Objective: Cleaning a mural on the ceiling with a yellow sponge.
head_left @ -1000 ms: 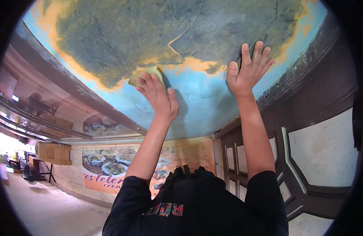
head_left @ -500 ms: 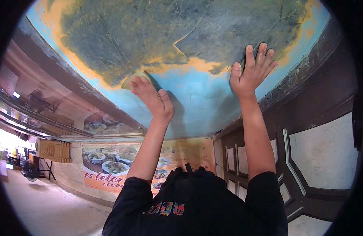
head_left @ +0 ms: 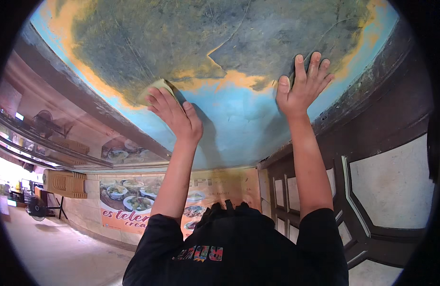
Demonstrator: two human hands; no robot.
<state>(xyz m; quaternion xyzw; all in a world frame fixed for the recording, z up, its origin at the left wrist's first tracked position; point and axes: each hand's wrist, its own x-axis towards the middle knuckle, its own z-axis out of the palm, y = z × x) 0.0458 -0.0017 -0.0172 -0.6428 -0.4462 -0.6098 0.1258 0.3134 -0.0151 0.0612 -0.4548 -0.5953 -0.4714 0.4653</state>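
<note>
My left hand (head_left: 174, 117) presses a folded, yellowish-green sheet that looks like sandpaper (head_left: 166, 86) against a painted panel (head_left: 236, 121). The fingers lie over the sheet, and its edge sticks out past them. Beneath it is the border where a large dark grey worn patch (head_left: 148, 45) meets an orange rim and light blue paint. Farther right, my right hand (head_left: 300, 93) rests flat on the panel with its fingers spread. Its fingertips reach onto the dark patch, and I see nothing held in it.
Dark brown framing (head_left: 358, 90) borders the panel on the right, above a dark door with pale panes (head_left: 391, 178). A glossy brown surface (head_left: 86, 124) runs along the left. Below are a food banner (head_left: 129, 200), a tan plastic cooler-like unit (head_left: 65, 182) and a black fan (head_left: 36, 208).
My left hand has slid a little to the left and slightly upward with the sandpaper. My right hand stays in nearly the same place on the panel.
</note>
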